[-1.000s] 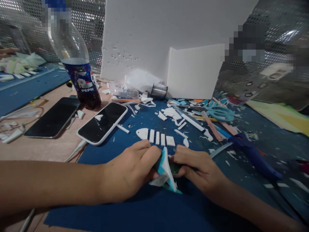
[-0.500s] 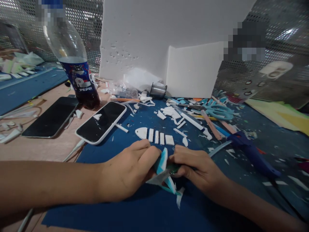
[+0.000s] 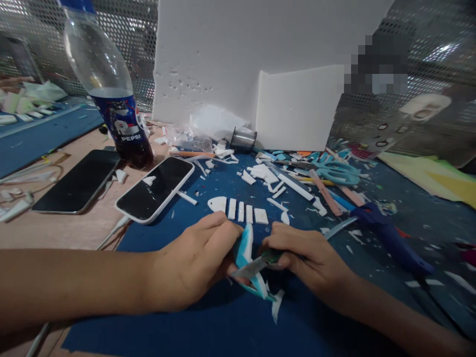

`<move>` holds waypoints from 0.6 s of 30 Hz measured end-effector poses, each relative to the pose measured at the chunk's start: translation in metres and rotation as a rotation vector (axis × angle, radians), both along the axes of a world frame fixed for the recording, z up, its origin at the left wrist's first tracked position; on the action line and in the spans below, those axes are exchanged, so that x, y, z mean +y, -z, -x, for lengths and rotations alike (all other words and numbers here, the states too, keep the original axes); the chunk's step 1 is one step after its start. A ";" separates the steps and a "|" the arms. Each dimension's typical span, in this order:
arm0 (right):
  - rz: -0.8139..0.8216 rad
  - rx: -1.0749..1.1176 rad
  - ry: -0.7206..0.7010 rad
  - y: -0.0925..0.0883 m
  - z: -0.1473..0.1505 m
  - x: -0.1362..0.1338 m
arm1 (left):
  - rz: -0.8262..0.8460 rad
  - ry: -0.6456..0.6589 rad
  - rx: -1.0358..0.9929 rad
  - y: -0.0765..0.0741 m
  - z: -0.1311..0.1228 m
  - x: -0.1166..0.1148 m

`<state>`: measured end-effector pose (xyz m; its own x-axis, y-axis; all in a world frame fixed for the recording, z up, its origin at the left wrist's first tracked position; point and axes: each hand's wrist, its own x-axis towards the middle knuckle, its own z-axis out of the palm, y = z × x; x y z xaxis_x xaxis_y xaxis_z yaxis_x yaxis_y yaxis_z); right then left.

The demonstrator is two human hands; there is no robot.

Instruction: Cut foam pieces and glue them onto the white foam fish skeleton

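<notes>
My left hand (image 3: 203, 260) is closed around a blue-and-white foam piece (image 3: 245, 248), which stands tilted above the blue mat (image 3: 156, 332). A craft knife (image 3: 253, 267) is pinched in my right hand (image 3: 303, 253); its green handle runs back under my fingers. The blade lies across the foam piece, pointing left toward my left fingertips. I cannot tell how deep it cuts. A thin white scrap (image 3: 277, 306) lies just below the foam. Beyond my hands, a row of cut white foam pieces (image 3: 217, 204) forms a fish-like shape, its rounded end at the left.
Two phones (image 3: 78, 181) and a Pepsi bottle (image 3: 122, 124) stand at the left. A blue glue gun (image 3: 394, 238) lies at the right, near light-blue scissors (image 3: 336, 171). Foam scraps (image 3: 262, 172) litter the far mat before a white foam board (image 3: 208, 54). A spool (image 3: 243, 140) sits there.
The knife blade has shifted slightly right and up and turned a little. The foam piece and my left hand have moved slightly left.
</notes>
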<state>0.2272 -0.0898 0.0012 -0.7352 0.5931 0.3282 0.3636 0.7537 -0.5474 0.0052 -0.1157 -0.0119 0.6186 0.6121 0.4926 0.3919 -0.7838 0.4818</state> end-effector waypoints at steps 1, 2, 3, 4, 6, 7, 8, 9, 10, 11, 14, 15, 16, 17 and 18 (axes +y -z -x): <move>0.000 -0.002 0.003 0.000 0.000 0.000 | 0.005 0.001 0.003 0.000 0.000 0.000; 0.001 -0.005 0.004 0.000 0.000 0.000 | 0.006 0.001 0.009 -0.001 0.000 0.000; 0.002 -0.005 0.003 0.000 0.001 0.001 | 0.000 0.004 0.010 -0.001 0.000 0.000; 0.005 -0.006 -0.001 0.000 0.001 0.001 | -0.010 0.008 0.007 -0.001 0.001 0.000; 0.012 -0.006 -0.011 0.001 0.000 0.001 | -0.027 0.014 -0.008 0.000 0.001 0.000; 0.015 -0.006 -0.016 0.002 0.000 0.001 | -0.028 0.018 -0.016 0.000 0.001 0.000; 0.017 -0.002 -0.022 0.002 -0.001 0.001 | -0.021 0.024 -0.020 -0.001 0.001 0.000; 0.018 0.002 -0.027 0.002 -0.001 0.001 | -0.010 0.027 -0.021 -0.001 0.001 0.000; 0.017 0.004 -0.029 0.002 -0.001 0.001 | -0.003 0.028 -0.024 -0.001 0.001 0.000; 0.014 0.007 -0.029 0.002 -0.001 0.001 | 0.001 0.029 -0.029 -0.001 0.001 0.000; 0.000 -0.010 -0.016 0.001 0.000 0.001 | -0.009 0.028 -0.035 -0.002 0.000 0.000; -0.004 -0.021 -0.011 0.001 0.000 0.001 | -0.020 0.026 -0.031 -0.002 0.000 0.000; -0.009 -0.029 -0.008 0.000 0.001 0.000 | -0.033 0.029 -0.028 -0.002 0.000 0.000; -0.013 -0.033 -0.007 0.000 0.001 0.000 | -0.048 0.036 -0.026 -0.002 0.000 0.000; -0.016 -0.034 -0.005 0.000 0.002 -0.001 | -0.066 0.044 -0.032 -0.002 0.000 0.000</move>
